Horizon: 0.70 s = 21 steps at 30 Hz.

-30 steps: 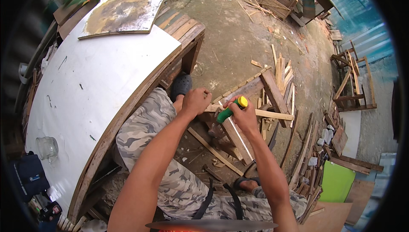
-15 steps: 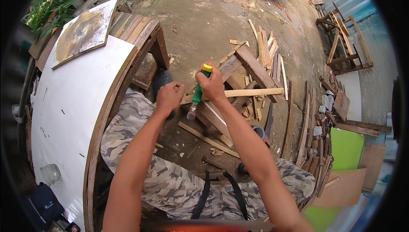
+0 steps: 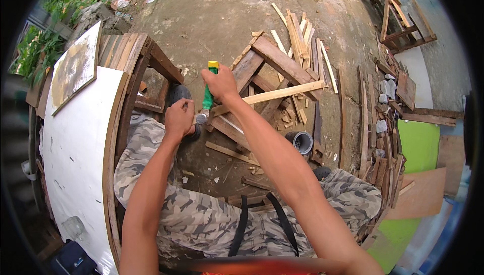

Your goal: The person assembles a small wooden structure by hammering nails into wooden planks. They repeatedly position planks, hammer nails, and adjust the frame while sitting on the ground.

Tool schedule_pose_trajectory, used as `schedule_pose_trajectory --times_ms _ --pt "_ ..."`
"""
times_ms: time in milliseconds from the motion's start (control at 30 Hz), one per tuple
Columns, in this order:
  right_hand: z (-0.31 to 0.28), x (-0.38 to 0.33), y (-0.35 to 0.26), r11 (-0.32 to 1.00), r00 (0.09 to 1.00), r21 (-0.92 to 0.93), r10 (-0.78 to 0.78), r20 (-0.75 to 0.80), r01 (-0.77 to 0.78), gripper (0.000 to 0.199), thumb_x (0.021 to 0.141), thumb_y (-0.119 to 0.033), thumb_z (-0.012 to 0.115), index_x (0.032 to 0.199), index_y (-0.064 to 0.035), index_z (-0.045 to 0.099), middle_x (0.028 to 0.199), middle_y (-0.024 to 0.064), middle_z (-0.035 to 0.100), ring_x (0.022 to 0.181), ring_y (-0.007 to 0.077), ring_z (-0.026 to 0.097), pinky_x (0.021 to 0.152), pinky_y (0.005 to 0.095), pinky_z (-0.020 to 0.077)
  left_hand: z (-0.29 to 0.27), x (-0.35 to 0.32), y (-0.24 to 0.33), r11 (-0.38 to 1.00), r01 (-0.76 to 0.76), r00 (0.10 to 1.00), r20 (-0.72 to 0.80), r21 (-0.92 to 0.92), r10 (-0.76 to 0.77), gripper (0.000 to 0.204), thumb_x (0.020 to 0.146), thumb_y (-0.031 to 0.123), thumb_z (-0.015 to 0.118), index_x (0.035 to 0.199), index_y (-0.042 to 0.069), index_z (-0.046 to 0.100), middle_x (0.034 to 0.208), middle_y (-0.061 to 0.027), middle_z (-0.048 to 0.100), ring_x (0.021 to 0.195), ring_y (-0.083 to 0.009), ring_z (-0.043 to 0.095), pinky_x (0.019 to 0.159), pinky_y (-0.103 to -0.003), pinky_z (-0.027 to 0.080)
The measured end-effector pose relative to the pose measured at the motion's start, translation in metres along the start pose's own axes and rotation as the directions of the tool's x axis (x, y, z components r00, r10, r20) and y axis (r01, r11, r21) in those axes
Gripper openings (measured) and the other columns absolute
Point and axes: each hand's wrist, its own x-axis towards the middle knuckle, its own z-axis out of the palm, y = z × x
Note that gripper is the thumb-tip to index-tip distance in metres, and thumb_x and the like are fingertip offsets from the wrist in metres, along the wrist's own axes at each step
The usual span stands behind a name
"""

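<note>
My right hand [image 3: 220,83] is closed around the green handle of a hammer [image 3: 207,97], its yellow butt end up and its metal head low beside my left hand. My left hand [image 3: 179,118], fingers curled, is at the near-left end of a pale wooden strip [image 3: 275,95] and appears to grip it; the fingers hide most of that end. The strip lies slantwise across a brown wooden frame [image 3: 287,63] on the ground. The hammer head is close to the strip's end; whether they touch I cannot tell.
On my left stands a wooden bench with a white board [image 3: 83,139] and a stained panel [image 3: 78,68]. Pale wood strips [image 3: 298,35] lie beyond the frame. A grey cylindrical container [image 3: 302,143] stands near my right leg. Scrap wood [image 3: 378,159] is heaped along the right.
Both hands and the hammer appear further left in the view, which has itself shifted. The hammer now stands more upright, with its head closer to my left hand.
</note>
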Motion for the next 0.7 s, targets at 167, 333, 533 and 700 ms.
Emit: schedule_pose_trajectory --times_ms 167,333,533,700 --pt "-0.011 0.006 0.005 0.967 0.968 -0.074 0.24 -0.078 -0.246 0.054 0.073 -0.041 0.063 0.075 0.0134 0.066 0.075 0.0298 0.068 0.073 0.04 0.07 0.068 0.0469 0.0528 0.002 0.0 -0.001 0.999 -0.03 1.0 -0.004 0.028 0.03 0.029 0.091 0.029 0.062 0.099 0.004 0.074 0.075 -0.0196 0.069 0.072 -0.0359 0.068 0.067 -0.043 0.052" --pt "-0.018 -0.002 -0.01 0.961 0.964 0.142 0.25 -0.092 -0.236 0.044 0.077 -0.035 0.062 0.076 0.0092 0.066 0.069 0.0196 0.066 0.066 0.0296 0.069 0.061 0.0431 0.0518 0.002 0.001 -0.002 0.999 -0.051 0.998 -0.046 0.011 0.052 0.022 0.086 0.017 0.062 0.098 0.001 0.072 0.072 -0.0187 0.067 0.065 -0.0322 0.066 0.062 -0.04 0.049" --pt "-0.094 -0.064 -0.028 0.86 0.99 0.504 0.126 -0.06 -0.079 0.021 0.091 -0.019 0.062 0.098 0.0004 0.062 0.086 0.0134 0.07 0.076 0.0198 0.069 0.068 0.033 0.0578 0.002 -0.003 0.001 0.997 -0.011 0.998 -0.065 -0.076 0.006 0.027 0.091 0.029 0.065 0.097 0.005 0.075 0.075 -0.0184 0.07 0.071 -0.0335 0.07 0.066 -0.04 0.052" --pt "-0.127 -0.135 -0.013 0.961 0.994 0.265 -0.049 -0.103 0.074 0.022 0.093 -0.015 0.065 0.107 0.0018 0.067 0.099 0.0104 0.07 0.089 0.0141 0.065 0.079 0.0277 0.0524 0.0 -0.004 0.002 0.999 -0.001 0.998 -0.064 -0.043 -0.002 0.029 0.09 0.031 0.065 0.096 0.005 0.075 0.075 -0.0185 0.07 0.074 -0.035 0.071 0.069 -0.041 0.054"
